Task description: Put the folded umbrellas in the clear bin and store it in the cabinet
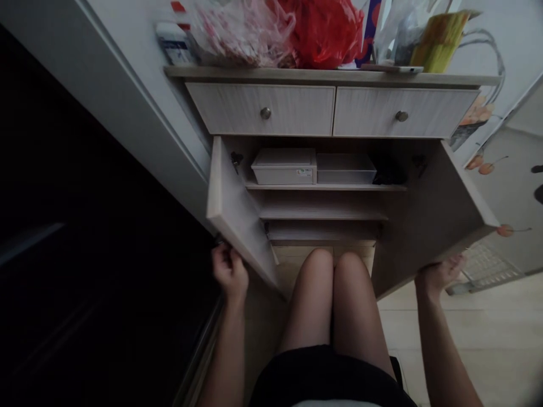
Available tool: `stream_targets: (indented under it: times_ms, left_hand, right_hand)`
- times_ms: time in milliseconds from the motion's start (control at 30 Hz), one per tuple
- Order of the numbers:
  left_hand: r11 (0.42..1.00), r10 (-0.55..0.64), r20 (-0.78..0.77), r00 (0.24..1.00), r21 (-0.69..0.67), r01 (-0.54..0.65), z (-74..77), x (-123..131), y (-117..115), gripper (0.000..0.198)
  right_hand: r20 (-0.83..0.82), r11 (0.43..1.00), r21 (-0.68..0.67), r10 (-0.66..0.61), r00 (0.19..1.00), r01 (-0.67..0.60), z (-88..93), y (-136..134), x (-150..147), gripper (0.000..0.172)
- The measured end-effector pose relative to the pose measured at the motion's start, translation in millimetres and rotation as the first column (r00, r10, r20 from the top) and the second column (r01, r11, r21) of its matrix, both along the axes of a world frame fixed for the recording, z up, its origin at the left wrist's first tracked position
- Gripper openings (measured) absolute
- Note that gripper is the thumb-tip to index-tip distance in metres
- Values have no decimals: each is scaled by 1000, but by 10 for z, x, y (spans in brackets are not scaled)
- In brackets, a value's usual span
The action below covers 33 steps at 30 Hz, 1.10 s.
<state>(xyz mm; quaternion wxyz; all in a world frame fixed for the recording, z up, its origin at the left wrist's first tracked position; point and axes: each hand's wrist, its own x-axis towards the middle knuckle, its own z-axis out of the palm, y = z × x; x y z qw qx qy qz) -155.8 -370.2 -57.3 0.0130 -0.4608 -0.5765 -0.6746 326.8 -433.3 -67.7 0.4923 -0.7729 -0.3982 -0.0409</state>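
Note:
I crouch in front of a pale wooden cabinet (pixel 326 78) with both lower doors swung open. My left hand (pixel 229 272) is closed on the outer edge of the left door (pixel 237 215). My right hand (pixel 436 277) grips the lower edge of the right door (pixel 441 215). My bare knees (pixel 333 271) are between the doors. Inside, the top shelf (pixel 322 186) carries a lidded white box (pixel 285 166) and a grey box (pixel 345 168) side by side. The lower shelves look bare.
Two shut drawers with round knobs (pixel 265 113) sit above the doors. On top lie a pink plastic bag (pixel 241 31), a red bag (pixel 324 28) and a yellow-green packet (pixel 439 42). A dark area fills the left. Pale floor tiles (pixel 479 333) lie at the right.

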Motion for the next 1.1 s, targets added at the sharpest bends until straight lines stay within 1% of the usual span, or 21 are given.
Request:
stream_targets:
  times_ms: [33, 67, 100, 133, 200, 233, 267, 333, 367, 400, 433, 567, 633, 733, 800, 900, 967, 1100]
  left_hand:
    - [1000, -29, -39, 999, -6, 28, 9, 118, 45, 35]
    - [998, -56, -70, 996, -10, 56, 32, 235, 83, 35]
    - [997, -83, -94, 992, -12, 82, 64, 348, 118, 35]
    - [994, -112, -114, 987, -15, 111, 101, 456, 149, 35]
    - [983, -181, -141, 973, -10, 182, 173, 652, 217, 35]
    - [976, -218, -150, 964, -1, 220, 202, 741, 257, 34]
    - [967, -251, -154, 956, 8, 255, 224, 824, 304, 34]
    - [951, -302, -156, 941, 26, 309, 247, 980, 413, 34]
    - [945, -318, -154, 935, 30, 326, 249, 1054, 472, 35]
    - [940, -330, -150, 932, 33, 338, 246, 1126, 532, 36]
    - [937, -339, -146, 929, 32, 347, 240, 1196, 592, 37]
    - [932, -358, -140, 923, 6, 363, 209, 1445, 822, 39]
    - [927, -372, -144, 917, -16, 374, 207, 1550, 939, 40]
    - [917, -398, -170, 901, -67, 392, 234, 1690, 1126, 35]
    - [916, -399, -196, 896, -122, 381, 268, 1772, 1253, 31]
    - [907, -402, -231, 886, -231, 352, 336, 1870, 1431, 25]
    - [890, -418, -249, 874, -306, 339, 390, 1917, 1535, 21]
    - [852, -450, -269, 851, -414, 320, 496, 1995, 1717, 17]
  right_hand:
    - [-125, 986, 137, -74, 989, 91, 11, 60, -138, 69]
    - [-235, 961, 225, -110, 966, 164, 28, 121, -270, 66]
    - [-306, 946, 256, -116, 945, 199, 47, 185, -393, 64]
    - [-334, 949, 251, -98, 937, 189, 62, 252, -505, 62]
    - [-325, 957, 257, -46, 945, 135, 75, 398, -701, 59]
    - [-300, 946, 302, -18, 954, 113, 71, 477, -788, 58]
    - [-260, 924, 372, 9, 965, 91, 64, 557, -869, 57]
    - [-171, 852, 522, 49, 984, 49, 51, 714, -1018, 54]
    - [-133, 822, 569, 68, 989, 20, 52, 788, -1086, 52]
    - [-99, 805, 593, 93, 991, -16, 61, 858, -1150, 50]
    - [-66, 802, 594, 129, 989, -65, 79, 926, -1207, 48]
    - [63, 813, 497, 317, 946, -305, 211, 1218, -1366, 40]
    - [97, 804, 463, 373, 923, -374, 277, 1388, -1412, 40]
    - [122, 810, 425, 391, 912, -404, 340, 1633, -1451, 41]
    - [128, 833, 367, 396, 909, -414, 364, 1766, -1463, 42]
    - [108, 889, 206, 394, 913, -408, 405, 1926, -1467, 43]
    - [92, 912, 83, 395, 914, -402, 448, 2023, -1465, 44]
    - [98, 901, -86, 432, 896, -425, 564, 2206, -1454, 44]
